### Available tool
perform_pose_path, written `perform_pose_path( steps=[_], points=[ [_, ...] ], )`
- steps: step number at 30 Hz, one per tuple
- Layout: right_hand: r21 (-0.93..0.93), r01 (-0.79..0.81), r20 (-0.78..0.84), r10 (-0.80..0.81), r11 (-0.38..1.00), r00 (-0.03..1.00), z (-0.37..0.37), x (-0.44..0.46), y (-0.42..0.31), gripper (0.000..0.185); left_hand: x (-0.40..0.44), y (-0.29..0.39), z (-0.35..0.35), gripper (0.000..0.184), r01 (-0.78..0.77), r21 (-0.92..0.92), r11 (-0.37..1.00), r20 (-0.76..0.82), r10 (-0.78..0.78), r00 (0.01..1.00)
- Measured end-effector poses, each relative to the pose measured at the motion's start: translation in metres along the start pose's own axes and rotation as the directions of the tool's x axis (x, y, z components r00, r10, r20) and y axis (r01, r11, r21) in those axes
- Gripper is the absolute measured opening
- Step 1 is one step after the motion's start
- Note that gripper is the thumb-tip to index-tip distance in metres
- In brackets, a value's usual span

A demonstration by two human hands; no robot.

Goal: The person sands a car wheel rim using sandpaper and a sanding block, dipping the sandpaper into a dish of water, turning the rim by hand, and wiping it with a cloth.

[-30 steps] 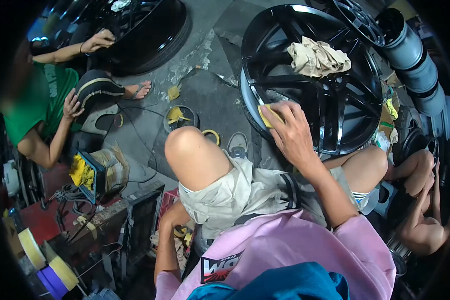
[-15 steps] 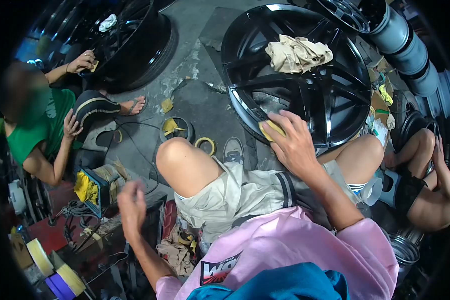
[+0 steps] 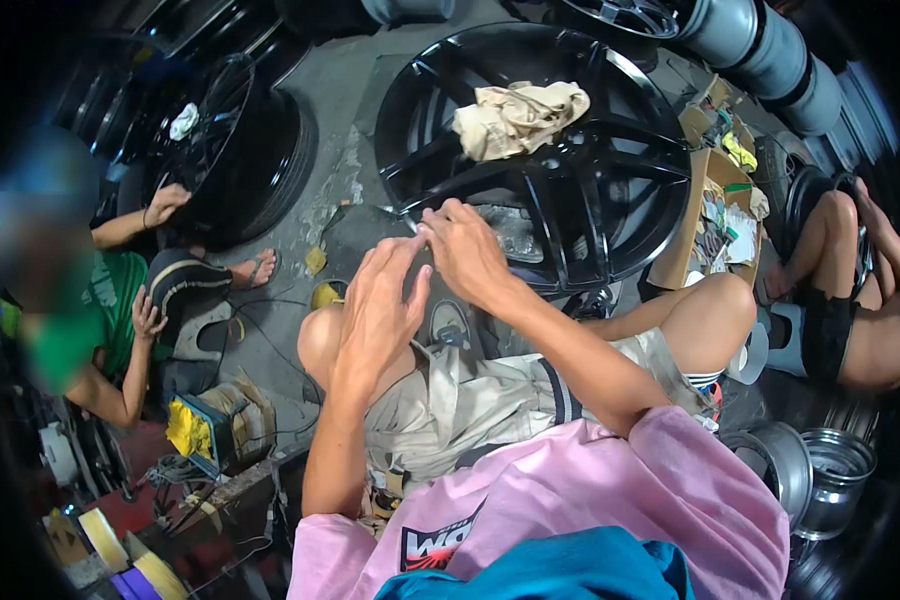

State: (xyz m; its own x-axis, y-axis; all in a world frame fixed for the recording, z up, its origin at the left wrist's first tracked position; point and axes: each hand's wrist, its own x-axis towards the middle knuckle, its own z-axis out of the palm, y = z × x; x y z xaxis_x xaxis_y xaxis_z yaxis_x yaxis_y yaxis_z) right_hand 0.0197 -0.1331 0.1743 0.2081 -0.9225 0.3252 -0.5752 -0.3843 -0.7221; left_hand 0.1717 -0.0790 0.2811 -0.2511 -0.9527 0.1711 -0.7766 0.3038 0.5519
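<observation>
A large glossy black wheel rim [image 3: 530,200] lies in front of me, with a crumpled beige cloth [image 3: 520,118] on its spokes. At the rim's near-left edge my right hand [image 3: 462,250] has its fingers bent together; whatever they hold is hidden. My left hand [image 3: 382,300] is beside it, fingertips close to the right hand's, with the thumb apart from the fingers and nothing visible in it. The yellow pad seen earlier in my right hand does not show.
A person in a green shirt [image 3: 120,300] sits at the left by another black wheel [image 3: 270,170]. Another person [image 3: 840,290] crouches at the right. An open cardboard box [image 3: 678,255], a yellow-filled container [image 3: 232,425] and silver rims [image 3: 838,465] lie around.
My left hand has come up from the lower left to meet my right hand at the rim's edge. The view has shifted, and the yellow pad is no longer visible.
</observation>
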Motion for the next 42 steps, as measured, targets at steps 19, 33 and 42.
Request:
perform_pose_path(
  steps=[19,33,42],
  points=[
    [-0.146,0.282,0.168,-0.257,0.948,0.952,-0.165,-0.124,0.027,0.046,0.054,0.014,0.051,0.049,-0.317,0.116,0.941,0.584,0.194,0.788],
    [-0.529,0.049,-0.140,-0.144,0.847,0.980,-0.181,-0.157,0.066,0.050,0.232,0.002,0.173,0.050,-0.400,0.336,0.853,0.100,0.390,0.915],
    [-0.410,-0.008,-0.183,-0.074,0.912,0.980,-0.181,-0.146,0.070,0.046,0.067,-0.004,0.099,0.036,-0.314,0.313,0.896,0.130,0.287,0.949]
  ],
)
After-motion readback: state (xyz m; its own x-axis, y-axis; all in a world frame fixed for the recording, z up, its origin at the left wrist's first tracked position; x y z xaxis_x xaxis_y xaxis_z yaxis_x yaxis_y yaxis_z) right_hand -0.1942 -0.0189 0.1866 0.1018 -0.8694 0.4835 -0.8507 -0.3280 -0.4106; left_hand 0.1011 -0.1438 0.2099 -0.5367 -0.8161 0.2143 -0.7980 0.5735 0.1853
